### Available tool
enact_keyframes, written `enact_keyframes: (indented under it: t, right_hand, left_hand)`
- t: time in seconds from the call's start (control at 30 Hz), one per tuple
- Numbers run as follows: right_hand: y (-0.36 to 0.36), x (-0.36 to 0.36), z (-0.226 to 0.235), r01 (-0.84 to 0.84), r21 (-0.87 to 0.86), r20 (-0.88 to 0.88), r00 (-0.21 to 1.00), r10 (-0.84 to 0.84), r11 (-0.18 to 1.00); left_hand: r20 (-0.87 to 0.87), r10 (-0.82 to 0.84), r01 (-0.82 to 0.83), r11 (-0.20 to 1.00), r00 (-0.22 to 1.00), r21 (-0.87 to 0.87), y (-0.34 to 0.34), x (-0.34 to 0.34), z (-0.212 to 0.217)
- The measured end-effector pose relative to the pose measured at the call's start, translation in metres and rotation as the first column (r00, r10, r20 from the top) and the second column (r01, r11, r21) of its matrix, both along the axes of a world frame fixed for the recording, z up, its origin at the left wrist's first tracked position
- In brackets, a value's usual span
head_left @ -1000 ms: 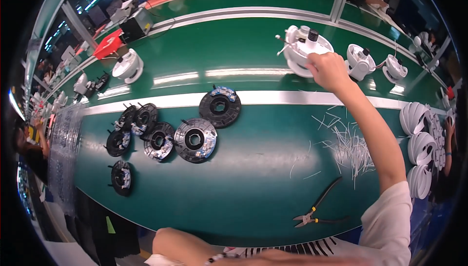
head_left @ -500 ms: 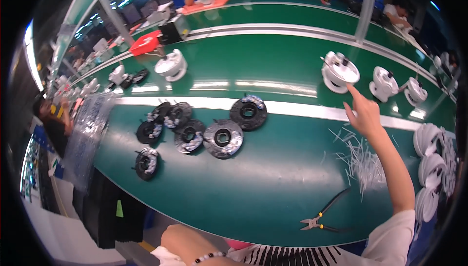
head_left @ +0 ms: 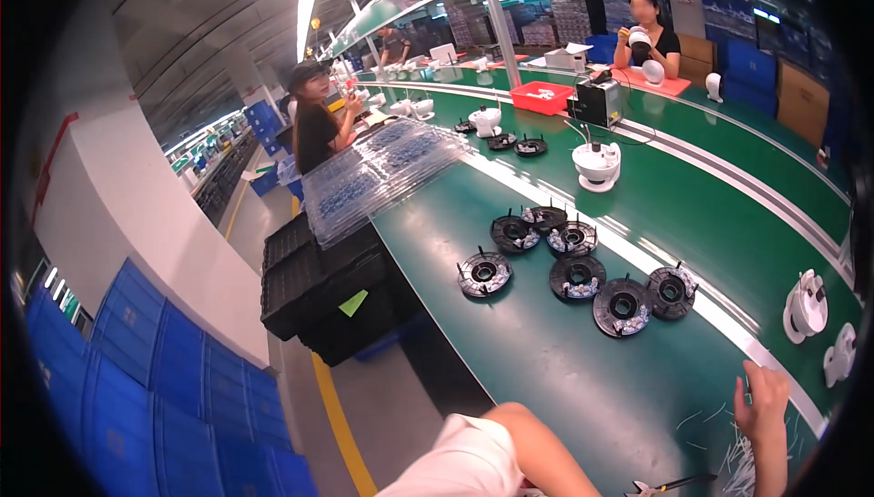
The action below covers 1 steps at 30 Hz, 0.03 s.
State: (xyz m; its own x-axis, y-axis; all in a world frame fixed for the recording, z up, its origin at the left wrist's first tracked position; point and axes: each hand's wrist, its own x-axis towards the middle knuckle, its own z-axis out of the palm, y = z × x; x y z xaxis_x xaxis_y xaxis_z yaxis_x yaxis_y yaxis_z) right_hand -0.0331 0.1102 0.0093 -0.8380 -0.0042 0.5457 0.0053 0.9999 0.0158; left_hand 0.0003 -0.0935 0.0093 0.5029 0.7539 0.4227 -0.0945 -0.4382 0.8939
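Observation:
My right hand (head_left: 763, 399) is above the near bench by the pale rail, thumb apart and fingers loosely extended, holding nothing. White cut strips (head_left: 739, 462) lie beneath and beside its wrist. Close to the bottom edge are cutting pliers (head_left: 669, 483) with black and yellow handles. Past the rail, apart from my fingers, stands a white round housing (head_left: 806, 308) with another white housing (head_left: 839, 356) beside it. Several black round discs bearing small clear-wrapped parts, such as one black disc (head_left: 623, 306), lie on the bench. My left arm (head_left: 542, 461) bends at the lower middle; its hand is out of view.
A stack of clear plastic trays (head_left: 364, 178) rests on black crates (head_left: 319, 288) at the bench's left end. Farther along the green belt are a white housing (head_left: 596, 167) and a red bin (head_left: 542, 96). Co-workers sit left and across. Blue crates (head_left: 146, 388) fill the lower left.
My view has swung left, bringing in the crates and pillar. My right hand has drawn back from the white housing it was reaching at. The black discs stay on the bench.

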Motion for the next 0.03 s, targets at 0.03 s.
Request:
enact_keyframes:
  t: [0.03]
  right_hand:
    - [0.0012,-0.0023,0.0027,-0.007,-0.022,0.011,1.000,0.007,1.000]
  left_hand:
    - [0.129,-0.113,0.106,0.993,0.985,0.060,-0.0034,0.0204,-0.0038]
